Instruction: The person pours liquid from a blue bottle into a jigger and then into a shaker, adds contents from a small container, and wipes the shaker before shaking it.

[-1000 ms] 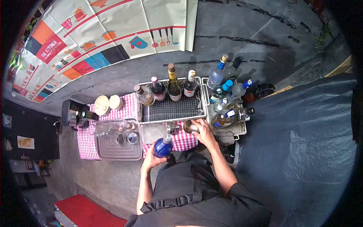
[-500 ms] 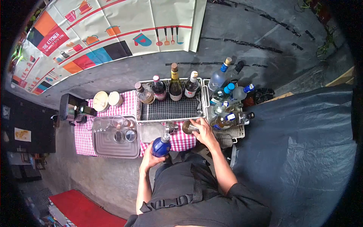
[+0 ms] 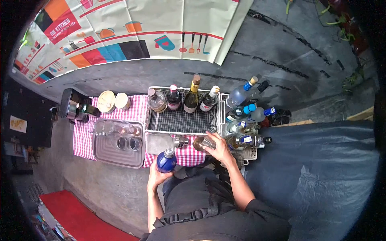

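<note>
My left hand is wrapped round a round-bodied blue bottle, held upright just off the front edge of the checked cloth, its neck bare of any cork. My right hand grips a glass, its round brownish mouth facing left over the cloth. The fingers cover part of the glass. Between my hands and slightly behind them lies a shiny metal barware piece, beside a pale grey board.
A wire basket holds several bottles along its back. More bottles crowd a second rack at right. To the left, a tray carries several glasses, with two pale tubs and a black machine behind.
My head view has shifted. The blue bottle remains in my left hand, slightly lower left in view. My right hand keeps the glass, more of whose side now shows.
</note>
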Demonstrator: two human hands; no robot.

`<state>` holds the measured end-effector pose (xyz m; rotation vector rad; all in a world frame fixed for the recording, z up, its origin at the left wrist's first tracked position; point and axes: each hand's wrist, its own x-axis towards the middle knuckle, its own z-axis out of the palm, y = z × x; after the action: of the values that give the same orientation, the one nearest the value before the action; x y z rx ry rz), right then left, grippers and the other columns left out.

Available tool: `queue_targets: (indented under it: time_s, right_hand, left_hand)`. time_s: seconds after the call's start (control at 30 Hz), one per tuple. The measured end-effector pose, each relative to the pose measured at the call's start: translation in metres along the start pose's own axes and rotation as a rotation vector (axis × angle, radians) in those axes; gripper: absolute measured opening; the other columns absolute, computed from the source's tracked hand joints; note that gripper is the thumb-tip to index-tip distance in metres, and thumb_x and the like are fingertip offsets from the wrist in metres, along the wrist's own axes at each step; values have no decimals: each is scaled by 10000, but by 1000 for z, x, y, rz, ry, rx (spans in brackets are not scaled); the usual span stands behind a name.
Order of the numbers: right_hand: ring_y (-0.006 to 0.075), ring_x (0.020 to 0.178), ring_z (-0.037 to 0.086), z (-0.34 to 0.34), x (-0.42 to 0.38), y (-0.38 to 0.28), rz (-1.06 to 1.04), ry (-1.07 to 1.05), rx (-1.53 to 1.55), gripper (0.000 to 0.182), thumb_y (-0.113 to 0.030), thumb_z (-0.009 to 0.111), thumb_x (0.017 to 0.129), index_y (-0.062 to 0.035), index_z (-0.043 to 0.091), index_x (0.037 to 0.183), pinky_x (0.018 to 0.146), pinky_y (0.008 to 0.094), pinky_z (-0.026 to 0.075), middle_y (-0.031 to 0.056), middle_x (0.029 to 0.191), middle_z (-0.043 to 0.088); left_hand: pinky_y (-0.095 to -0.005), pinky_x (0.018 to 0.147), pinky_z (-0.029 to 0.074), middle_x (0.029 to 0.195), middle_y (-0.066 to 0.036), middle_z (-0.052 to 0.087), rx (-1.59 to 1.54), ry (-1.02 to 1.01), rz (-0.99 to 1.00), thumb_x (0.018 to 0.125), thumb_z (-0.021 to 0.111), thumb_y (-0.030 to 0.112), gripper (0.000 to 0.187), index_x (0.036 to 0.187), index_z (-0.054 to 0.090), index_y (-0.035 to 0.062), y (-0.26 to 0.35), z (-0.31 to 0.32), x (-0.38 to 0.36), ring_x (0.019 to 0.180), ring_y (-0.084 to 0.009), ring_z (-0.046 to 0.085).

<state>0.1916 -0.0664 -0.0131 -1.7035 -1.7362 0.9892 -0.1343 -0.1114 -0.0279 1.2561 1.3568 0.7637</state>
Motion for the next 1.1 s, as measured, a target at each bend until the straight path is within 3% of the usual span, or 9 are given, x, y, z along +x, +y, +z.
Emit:
queue_targets:
  time_s: [0.2,0.37,0.4,0.47,0.57,0.67,0.93,0.97,1.1]
  right_hand:
    - [260,1127,665,-4,15,-7,68,-24,288,681,-96,848,770,-48,597,1401,965,380,549,120,1241,655]
    - [274,1159,657,32,34,-48,-149,-84,115,594,-221,893,754,-67,649,1273,997,442,548,129,1243,697]
    - [290,1157,662,50,38,-51,-277,-62,57,590,-185,885,757,-68,642,1282,1014,446,547,130,1233,697]
    - [326,1154,669,77,42,-66,-181,-248,125,568,-102,852,769,-55,629,1290,1010,450,553,149,1228,691]
    - [415,1066,680,131,46,-66,-263,-201,84,523,32,736,779,-18,590,1279,926,463,574,201,1201,670]
    - [430,1014,676,181,55,-48,-369,-118,-64,471,56,655,801,-20,595,1262,863,487,568,213,1162,665]
    - [456,1038,658,233,58,-47,-95,-11,-114,557,-31,748,784,-44,520,1292,856,517,548,206,1191,632]
    - [471,998,661,233,60,-49,-79,-19,-127,585,-55,777,801,19,478,1299,852,519,562,259,1240,590]
    - [475,1064,637,256,70,-50,39,78,-104,599,-100,797,812,48,460,1284,853,531,557,287,1193,581]
  left_hand:
    - [-378,952,542,1162,-93,688,-76,95,-8,549,940,136,841,1298,576,18,-19,3,-8,1036,-200,676]
    - [-356,912,548,1139,-81,687,-119,240,-59,560,933,130,814,1284,581,10,-10,-2,-26,995,-176,670]
    - [-349,903,547,1132,-78,687,-114,278,-52,564,932,129,805,1279,582,7,-9,-5,-30,986,-169,666]
    - [-346,892,547,1126,-76,686,-78,320,-69,571,931,127,788,1268,585,4,-5,-12,-38,976,-163,662]
    - [-342,873,552,1093,-71,694,-71,382,-78,579,930,119,750,1242,600,2,0,-24,-47,945,-161,668]
    - [-342,863,554,1059,-67,701,-54,369,-97,582,929,113,724,1223,611,1,-4,-42,-53,922,-160,672]
    - [-354,897,549,1095,-86,705,-47,273,-94,571,940,133,750,1232,610,2,-11,-92,-53,964,-163,671]
    - [-355,915,543,1117,-89,700,-26,257,-79,569,942,134,772,1250,603,1,-12,-99,-52,988,-166,667]
    - [-355,962,523,1176,-93,686,-51,140,-77,564,946,137,827,1295,584,3,-20,-127,-43,1047,-181,656]
